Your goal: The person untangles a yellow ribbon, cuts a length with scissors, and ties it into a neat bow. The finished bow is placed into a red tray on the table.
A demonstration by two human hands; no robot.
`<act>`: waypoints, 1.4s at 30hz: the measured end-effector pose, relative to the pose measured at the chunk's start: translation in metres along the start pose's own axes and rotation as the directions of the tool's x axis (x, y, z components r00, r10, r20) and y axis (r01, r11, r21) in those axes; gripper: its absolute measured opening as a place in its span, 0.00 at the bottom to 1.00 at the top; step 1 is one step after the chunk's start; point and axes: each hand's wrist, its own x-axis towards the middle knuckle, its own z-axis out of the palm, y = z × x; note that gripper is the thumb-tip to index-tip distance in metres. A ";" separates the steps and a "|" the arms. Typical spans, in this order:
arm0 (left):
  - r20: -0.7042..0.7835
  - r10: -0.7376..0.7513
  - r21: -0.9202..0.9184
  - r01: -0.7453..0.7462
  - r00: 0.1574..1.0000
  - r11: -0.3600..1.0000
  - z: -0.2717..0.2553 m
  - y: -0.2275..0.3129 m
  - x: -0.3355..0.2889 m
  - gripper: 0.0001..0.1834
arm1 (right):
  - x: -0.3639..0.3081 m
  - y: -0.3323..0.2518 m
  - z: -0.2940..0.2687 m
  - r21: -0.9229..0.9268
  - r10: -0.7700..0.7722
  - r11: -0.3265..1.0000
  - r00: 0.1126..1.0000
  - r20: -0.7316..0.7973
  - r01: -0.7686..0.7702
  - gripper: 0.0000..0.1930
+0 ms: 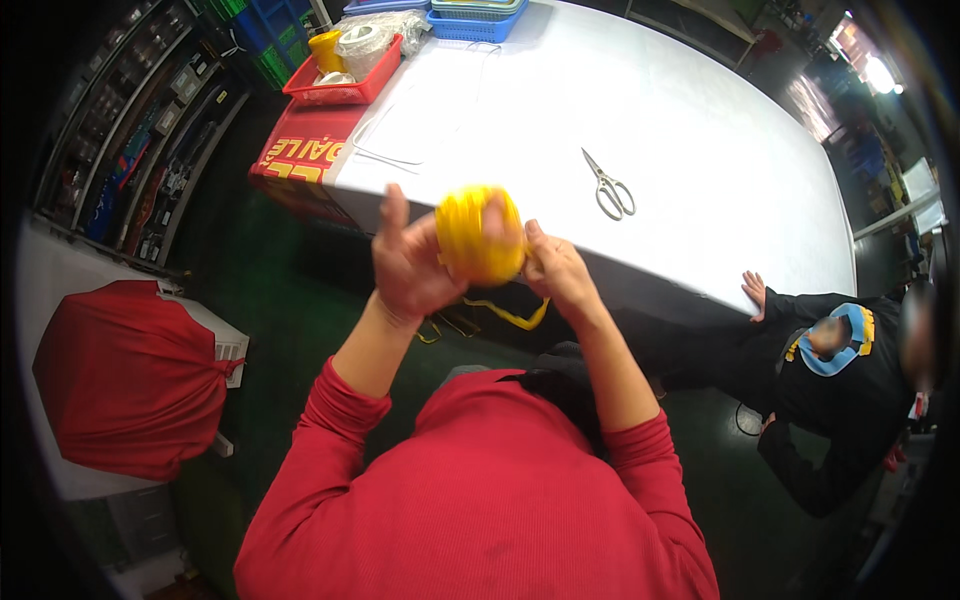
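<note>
While the workroom's green floor (225,260) lies below the fingers, a smooth white table (700,170) spreads beyond them. The left hand (415,265) has its thumb spread, its fingers apparently inside a yellow ribbon coil (462,240), too blurred to show any grip; the right hand (562,275) pinches its edge. Likely light and soft; hold its rim.

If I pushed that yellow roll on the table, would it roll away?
Perhaps: the yellow roll looks rounded, though it's blurred. The loose yellow strip below curves in a slack loop, so it's probably floppy. It looks thin too, so likely light.
</note>
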 end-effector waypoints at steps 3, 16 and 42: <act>-0.239 0.169 0.428 -0.053 0.956 0.902 0.005 0.023 0.009 0.45 | -0.014 0.004 0.015 -0.217 -0.085 0.974 0.993 -0.077 0.067 0.27; 0.200 -0.219 0.161 0.189 0.955 0.969 -0.021 0.002 -0.019 0.54 | 0.020 -0.021 0.001 -0.296 -0.057 0.955 0.989 -0.139 0.013 0.26; -0.187 0.220 0.373 -0.138 0.957 0.917 -0.015 0.032 0.019 0.51 | 0.017 -0.017 0.017 -0.249 -0.050 0.968 0.997 -0.059 0.034 0.22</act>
